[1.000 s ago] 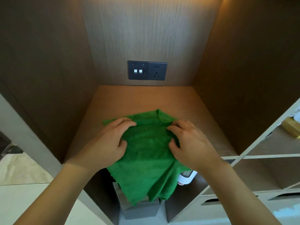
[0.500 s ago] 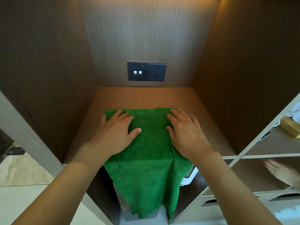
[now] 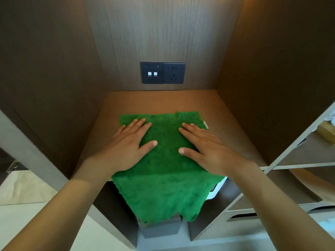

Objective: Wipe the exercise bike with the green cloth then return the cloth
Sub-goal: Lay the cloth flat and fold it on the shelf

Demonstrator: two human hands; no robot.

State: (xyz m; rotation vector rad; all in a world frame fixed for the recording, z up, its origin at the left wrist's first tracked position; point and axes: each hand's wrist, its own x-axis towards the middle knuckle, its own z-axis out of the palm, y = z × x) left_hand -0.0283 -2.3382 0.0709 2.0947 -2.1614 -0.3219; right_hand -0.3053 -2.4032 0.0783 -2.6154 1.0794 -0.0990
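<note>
Both hands, left hand [image 3: 130, 147] and right hand [image 3: 206, 149], press flat with fingers spread, gripping nothing, smoothing the green cloth [image 3: 166, 171] on the shelf [image 3: 235, 134] below the wall socket [image 3: 163, 73]; the front half overhangs.

Wooden shelf [image 3: 226, 113] set in a cabinet niche, brown top, lit warm from above. Only thing on it is the green cloth [image 3: 166, 140], spread flat across the front half, with its near part drooping over the front edge. Both hands lie flat on the cloth. Back of the shelf is bare wood.
</note>
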